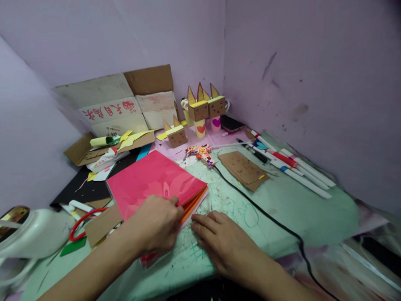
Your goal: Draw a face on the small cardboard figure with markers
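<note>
pink packet (150,177) partly hidden behind left fingers (175,215)

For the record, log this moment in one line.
left hand: on colored-paper pack; right hand: beside pack; glue gun: lying beyond pack

Dim; glare on pink packet (155,177); edges blurred.

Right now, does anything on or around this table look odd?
Yes: dark smudges mar the right-hand wall, and green scribbles mark the tabletop. One cardboard animal head sits low, while two others perch on heart-marked tubes, so it looks mismatched.
</note>
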A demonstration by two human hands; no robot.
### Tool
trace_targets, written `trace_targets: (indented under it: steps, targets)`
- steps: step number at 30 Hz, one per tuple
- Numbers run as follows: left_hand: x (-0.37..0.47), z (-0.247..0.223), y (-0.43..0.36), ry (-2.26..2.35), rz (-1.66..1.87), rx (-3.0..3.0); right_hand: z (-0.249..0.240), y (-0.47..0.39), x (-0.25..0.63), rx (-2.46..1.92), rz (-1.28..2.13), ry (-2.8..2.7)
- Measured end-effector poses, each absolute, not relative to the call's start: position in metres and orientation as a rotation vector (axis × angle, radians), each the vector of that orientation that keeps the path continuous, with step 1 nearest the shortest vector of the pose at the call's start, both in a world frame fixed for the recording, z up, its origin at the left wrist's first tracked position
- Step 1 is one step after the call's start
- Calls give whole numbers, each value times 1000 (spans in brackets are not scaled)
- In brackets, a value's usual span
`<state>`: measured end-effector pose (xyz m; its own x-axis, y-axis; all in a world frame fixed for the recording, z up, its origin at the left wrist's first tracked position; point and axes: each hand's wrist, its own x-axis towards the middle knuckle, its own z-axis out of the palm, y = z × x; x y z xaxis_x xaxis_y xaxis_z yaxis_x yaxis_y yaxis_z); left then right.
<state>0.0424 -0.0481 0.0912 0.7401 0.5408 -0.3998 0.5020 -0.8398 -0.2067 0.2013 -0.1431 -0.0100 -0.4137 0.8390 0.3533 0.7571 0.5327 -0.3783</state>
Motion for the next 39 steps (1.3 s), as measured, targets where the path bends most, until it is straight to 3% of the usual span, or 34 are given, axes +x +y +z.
trace_targets:
  steps: [39]
  targets:
    - [39, 78, -50, -902, 568, -2835, 1, -140, 200, -1358, 330, -2405]
